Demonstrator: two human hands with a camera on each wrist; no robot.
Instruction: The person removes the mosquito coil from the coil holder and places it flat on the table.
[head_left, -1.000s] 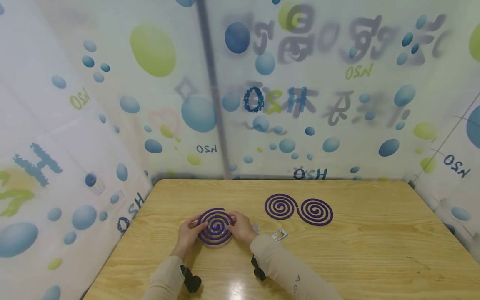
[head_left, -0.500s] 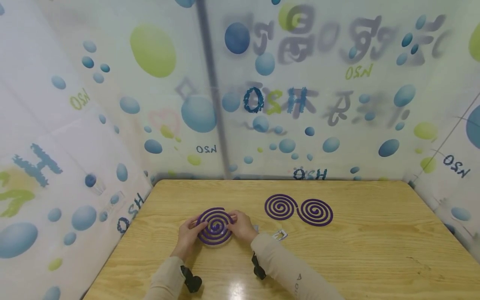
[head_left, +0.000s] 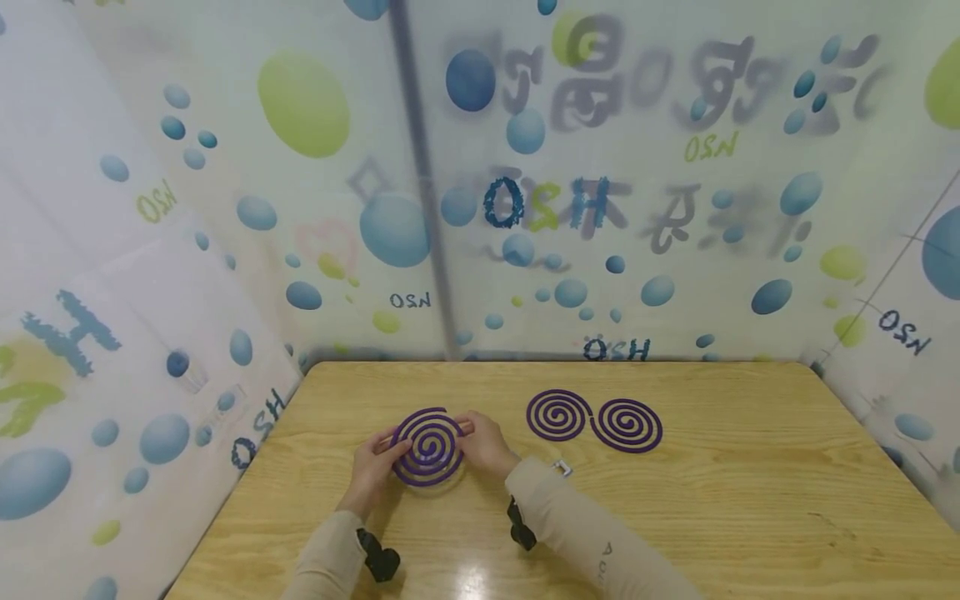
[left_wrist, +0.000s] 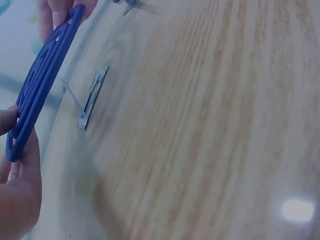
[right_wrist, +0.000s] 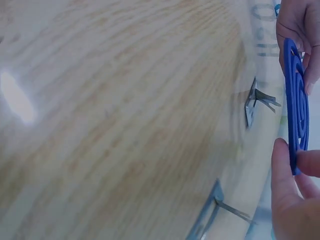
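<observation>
Both hands hold one purple mosquito coil point(head_left: 430, 448) by opposite edges, raised over the table. My left hand point(head_left: 371, 472) pinches its left edge, thumb on top and fingers underneath. On the opposite edge, my right hand point(head_left: 486, 446) pinches it likewise. The wrist views show the coil point(left_wrist: 46, 82) nearly edge-on and looking blue, with a gap between it and the tabletop. Below it lies a thin metal coil stand point(right_wrist: 251, 106) with raised prongs. A second metal stand point(right_wrist: 206, 210) lies near my right forearm, partly covered by the sleeve in the head view.
Two more purple coils, a left one point(head_left: 557, 415) and a right one point(head_left: 627, 422), lie side by side at the back right of the wooden table point(head_left: 720, 508). A printed curtain point(head_left: 570, 250) hangs along the table's far edge and sides.
The coil has risen slightly and tilted a little, with both hands still gripping it. My right sleeve now hides more of the metal stand. The head view has shifted slightly.
</observation>
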